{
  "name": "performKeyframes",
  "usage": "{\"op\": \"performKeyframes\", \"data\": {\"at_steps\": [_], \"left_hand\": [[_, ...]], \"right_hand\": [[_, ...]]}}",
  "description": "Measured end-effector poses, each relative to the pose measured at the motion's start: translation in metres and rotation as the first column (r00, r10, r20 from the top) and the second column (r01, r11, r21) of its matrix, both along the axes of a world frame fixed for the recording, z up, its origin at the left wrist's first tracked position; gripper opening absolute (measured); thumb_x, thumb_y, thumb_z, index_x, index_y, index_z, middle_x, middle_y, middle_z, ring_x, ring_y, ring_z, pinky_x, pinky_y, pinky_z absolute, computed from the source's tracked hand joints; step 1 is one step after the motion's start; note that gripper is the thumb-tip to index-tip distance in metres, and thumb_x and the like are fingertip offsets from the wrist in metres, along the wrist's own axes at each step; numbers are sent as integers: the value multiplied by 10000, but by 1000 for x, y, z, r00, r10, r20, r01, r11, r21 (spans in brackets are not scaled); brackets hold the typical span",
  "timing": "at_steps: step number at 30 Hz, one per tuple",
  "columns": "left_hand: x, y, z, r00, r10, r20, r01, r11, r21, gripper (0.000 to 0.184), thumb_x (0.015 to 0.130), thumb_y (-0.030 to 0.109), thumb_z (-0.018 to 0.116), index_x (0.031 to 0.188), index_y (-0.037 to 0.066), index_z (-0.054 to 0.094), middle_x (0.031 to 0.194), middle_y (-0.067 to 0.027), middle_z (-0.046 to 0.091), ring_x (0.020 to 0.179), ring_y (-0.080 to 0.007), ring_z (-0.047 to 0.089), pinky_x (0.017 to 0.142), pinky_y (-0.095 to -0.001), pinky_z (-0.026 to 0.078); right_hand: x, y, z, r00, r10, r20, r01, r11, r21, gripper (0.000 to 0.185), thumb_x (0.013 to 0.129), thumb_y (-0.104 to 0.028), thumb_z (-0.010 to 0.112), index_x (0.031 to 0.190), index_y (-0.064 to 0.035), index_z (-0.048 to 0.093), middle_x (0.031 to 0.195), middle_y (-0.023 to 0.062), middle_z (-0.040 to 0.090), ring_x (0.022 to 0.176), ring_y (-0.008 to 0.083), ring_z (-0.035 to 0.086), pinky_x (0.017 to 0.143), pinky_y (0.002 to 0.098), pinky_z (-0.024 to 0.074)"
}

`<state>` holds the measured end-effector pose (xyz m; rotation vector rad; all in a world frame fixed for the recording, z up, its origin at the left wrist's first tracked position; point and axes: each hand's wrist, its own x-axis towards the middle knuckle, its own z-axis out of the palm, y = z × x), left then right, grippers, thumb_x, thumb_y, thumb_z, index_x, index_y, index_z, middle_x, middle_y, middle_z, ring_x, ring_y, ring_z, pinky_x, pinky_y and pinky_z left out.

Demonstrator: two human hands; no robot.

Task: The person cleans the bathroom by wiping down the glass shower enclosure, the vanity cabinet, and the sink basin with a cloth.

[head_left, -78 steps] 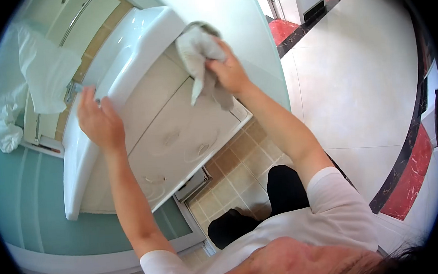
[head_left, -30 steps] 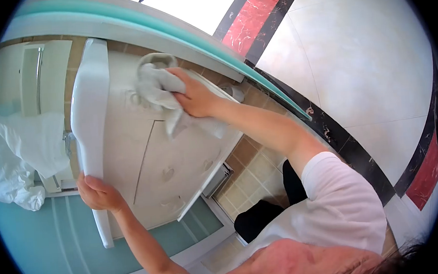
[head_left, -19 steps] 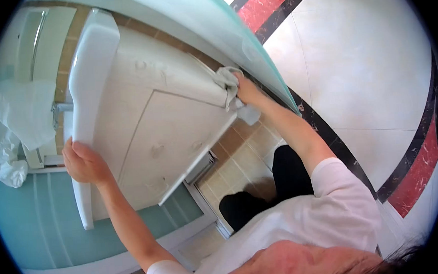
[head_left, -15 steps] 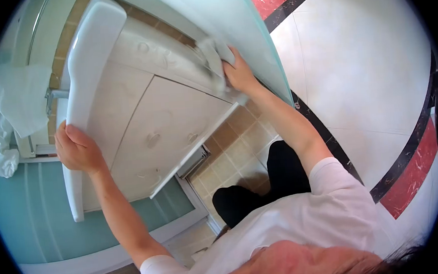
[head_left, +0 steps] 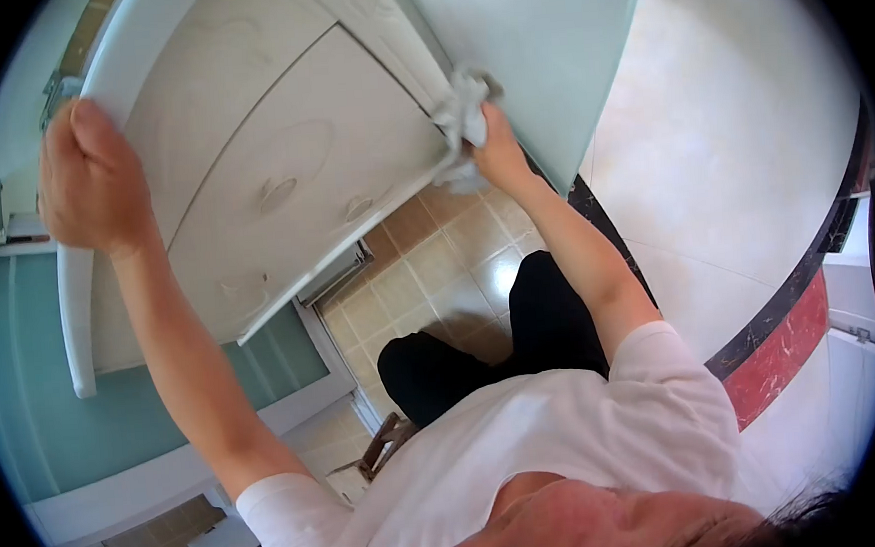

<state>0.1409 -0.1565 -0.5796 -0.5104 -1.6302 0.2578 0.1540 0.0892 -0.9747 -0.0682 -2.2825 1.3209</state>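
Observation:
A pale grey cloth (head_left: pixel 463 116) is bunched in my right hand (head_left: pixel 498 147), against the side edge of a white cabinet (head_left: pixel 280 148) near its lower corner. The cabinet front has thin panel seams and several round raised shapes. My left hand (head_left: pixel 96 179) is closed over the rim of the white basin (head_left: pixel 77 316) on top of the cabinet. Its fingertips are curled over the far side of the rim and partly hidden.
A frosted glass panel (head_left: pixel 544 56) stands just beyond my right hand. Beige tiles (head_left: pixel 438 273) cover the floor by my knees. Larger pale tiles (head_left: pixel 729 125) with a black and red border lie to the right. A teal glass panel (head_left: pixel 23 379) is at the left.
The view has shifted, with the basin and cabinet now farther up and left. My right hand has moved the cloth down the cabinet's side toward the corner. My left hand remains at the rim.

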Motion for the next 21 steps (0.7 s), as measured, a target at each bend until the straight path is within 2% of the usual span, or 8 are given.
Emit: {"op": "performKeyframes", "data": {"at_steps": [2,5,7,8,10,11,14,21], "left_hand": [[-1,-1,-2,998,46,49,-46,999,2,215,870,327,507,855,175,659,801,-16,664,680,-237,625,591,-352,479],[-6,-2,-2,988,118,99,-121,992,25,217,857,317,528,926,153,652,880,-53,665,788,-268,624,683,-372,479],[3,5,-2,985,150,90,-156,986,58,251,868,340,515,947,146,654,879,-60,662,811,-284,620,707,-382,474],[7,13,-3,992,62,106,-70,995,73,171,838,241,531,881,114,636,847,-93,633,799,-298,599,694,-401,455],[11,21,-2,992,-37,124,26,996,89,94,808,142,546,816,81,618,815,-126,603,787,-311,578,680,-419,435],[7,23,-1,987,-157,19,156,987,32,92,807,145,548,754,80,586,727,-113,579,699,-307,560,626,-412,422],[5,23,-1,964,-256,-74,254,967,-32,127,805,156,553,702,81,563,657,-100,561,627,-301,547,579,-406,409],[6,20,-3,977,-189,-94,188,982,-22,117,792,184,566,725,89,571,691,-85,577,652,-288,554,600,-396,411]], "right_hand": [[29,26,-46,995,74,73,-82,991,104,623,729,31,583,1299,-21,334,1261,236,432,1189,384,413,1007,409,338],[72,24,-66,980,68,190,-57,997,-60,583,694,63,562,1252,-13,409,1171,213,506,1133,389,451,981,423,350],[86,14,-46,996,84,15,-85,989,121,575,660,91,571,1212,-38,475,1135,195,529,1107,372,470,953,416,372],[84,-3,-25,973,218,-73,-199,957,210,595,620,74,610,1189,-71,512,1122,179,538,1081,358,486,929,416,384],[87,-63,28,863,441,-246,-327,860,392,587,599,31,645,1141,-185,586,1101,131,562,1041,329,515,888,431,398],[86,-93,54,767,573,-290,-410,785,465,526,678,-14,604,1150,-245,585,1071,109,569,1032,307,522,881,431,401],[67,-178,77,461,748,-478,-426,659,620,354,760,-121,539,1081,-254,605,993,31,569,947,205,532,775,342,421],[23,-193,33,519,832,-198,-288,388,875,136,753,-201,550,881,-206,594,883,-39,546,982,158,504,753,297,420]]}}
